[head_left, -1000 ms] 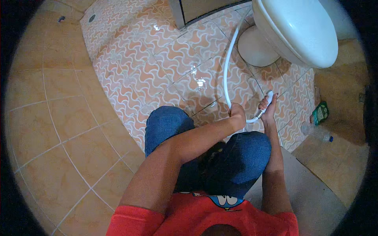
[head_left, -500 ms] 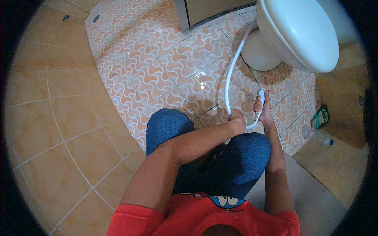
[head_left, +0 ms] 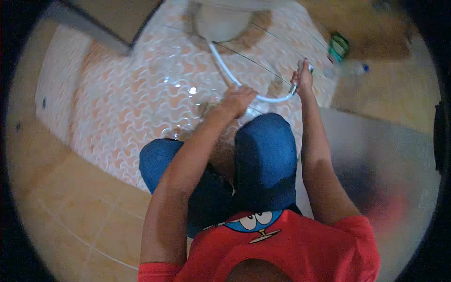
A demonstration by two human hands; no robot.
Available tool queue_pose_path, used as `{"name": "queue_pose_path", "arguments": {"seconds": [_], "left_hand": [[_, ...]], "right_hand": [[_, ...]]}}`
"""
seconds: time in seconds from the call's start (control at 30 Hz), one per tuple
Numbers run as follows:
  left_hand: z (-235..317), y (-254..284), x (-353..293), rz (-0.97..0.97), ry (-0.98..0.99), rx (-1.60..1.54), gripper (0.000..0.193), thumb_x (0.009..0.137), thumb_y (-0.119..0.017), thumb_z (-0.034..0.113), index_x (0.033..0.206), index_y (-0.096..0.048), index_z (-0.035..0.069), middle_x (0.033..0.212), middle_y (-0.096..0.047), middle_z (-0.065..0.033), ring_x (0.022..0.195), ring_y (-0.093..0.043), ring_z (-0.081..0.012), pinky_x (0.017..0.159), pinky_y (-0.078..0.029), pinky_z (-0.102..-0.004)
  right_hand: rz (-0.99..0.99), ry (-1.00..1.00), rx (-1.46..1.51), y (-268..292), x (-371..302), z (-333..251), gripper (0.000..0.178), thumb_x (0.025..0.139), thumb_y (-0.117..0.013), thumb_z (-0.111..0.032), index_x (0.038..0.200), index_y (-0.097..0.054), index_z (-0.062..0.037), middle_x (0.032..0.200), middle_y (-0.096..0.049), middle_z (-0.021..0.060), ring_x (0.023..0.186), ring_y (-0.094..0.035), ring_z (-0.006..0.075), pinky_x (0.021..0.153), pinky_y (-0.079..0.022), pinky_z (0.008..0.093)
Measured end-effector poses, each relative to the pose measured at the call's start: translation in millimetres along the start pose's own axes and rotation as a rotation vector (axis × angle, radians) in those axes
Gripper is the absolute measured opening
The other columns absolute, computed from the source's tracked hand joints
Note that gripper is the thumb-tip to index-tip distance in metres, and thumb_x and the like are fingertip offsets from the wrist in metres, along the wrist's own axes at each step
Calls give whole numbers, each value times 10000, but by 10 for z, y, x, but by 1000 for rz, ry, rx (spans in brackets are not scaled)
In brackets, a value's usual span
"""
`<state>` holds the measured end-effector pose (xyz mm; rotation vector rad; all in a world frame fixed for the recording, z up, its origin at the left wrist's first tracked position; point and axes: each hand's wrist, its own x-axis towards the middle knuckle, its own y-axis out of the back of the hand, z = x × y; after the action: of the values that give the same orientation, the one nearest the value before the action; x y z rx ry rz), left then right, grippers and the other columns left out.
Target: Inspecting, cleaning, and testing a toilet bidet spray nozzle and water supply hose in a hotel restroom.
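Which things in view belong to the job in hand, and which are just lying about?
In use:
- Sprayer, gripped in the right hand, partly hidden
- Hose, running under the left hand to the sprayer

Lying about, apart from both hands:
- Green package
- Clear bottle, blue-capped, on its side

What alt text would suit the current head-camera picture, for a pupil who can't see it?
A person's right hand holds the sprayer of a white hose; the left hand is on the hose. Bent denim-clad knees jut over patterned floor tiles. A toilet base stands ahead; a clear bottle lies to the right.
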<state>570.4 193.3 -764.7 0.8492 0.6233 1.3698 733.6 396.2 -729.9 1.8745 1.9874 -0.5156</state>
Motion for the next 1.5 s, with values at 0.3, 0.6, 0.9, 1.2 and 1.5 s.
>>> {"name": "queue_pose_path", "arguments": {"seconds": [0.3, 0.6, 0.9, 1.2, 1.5], "left_hand": [[-143, 8, -51, -248, 177, 82, 319, 765, -419, 92, 1069, -514, 81, 1140, -473, -130, 1091, -428, -272, 941, -269, -475], [-176, 140, -145, -333, 294, 135, 267, 769, -411, 106, 1016, -508, 72, 1040, -520, -119, 996, -494, -282, 904, -306, -494], [-94, 156, -203, -247, 363, 290, 188, 756, -453, 120, 902, -561, 71, 932, -566, -106, 906, -548, -264, 858, -362, -457], [132, 295, 79, 19, 378, 352, 123, 674, -496, 135, 739, -567, 58, 830, -579, -116, 744, -575, -216, 619, -428, -386], [79, 449, -6, 46, 454, 417, 147, 677, -500, 113, 779, -594, 67, 828, -559, -73, 865, -515, -218, 690, -393, -369]], "right_hand": [[414, -44, 65, 1325, 283, -136, 437, 827, -415, -491, 754, -354, -65, 483, -342, 17, 374, -348, 136, 343, -325, 262], [297, -394, -158, 1558, 253, 802, 462, 840, -332, -514, 851, -409, -59, 512, -431, 72, 383, -412, 182, 330, -347, 291], [74, -572, 57, 1136, 12, 1174, 388, 858, -349, -441, 742, -399, -73, 468, -379, 12, 346, -383, 125, 305, -342, 230], [-85, -841, 161, 663, -5, 1351, 412, 835, -425, -453, 683, -381, -72, 473, -337, -41, 334, -318, 58, 300, -306, 180], [-460, -915, 88, -279, -80, 1171, 427, 818, -413, -513, 658, -399, -117, 468, -345, -45, 336, -319, 51, 298, -293, 186]]}}
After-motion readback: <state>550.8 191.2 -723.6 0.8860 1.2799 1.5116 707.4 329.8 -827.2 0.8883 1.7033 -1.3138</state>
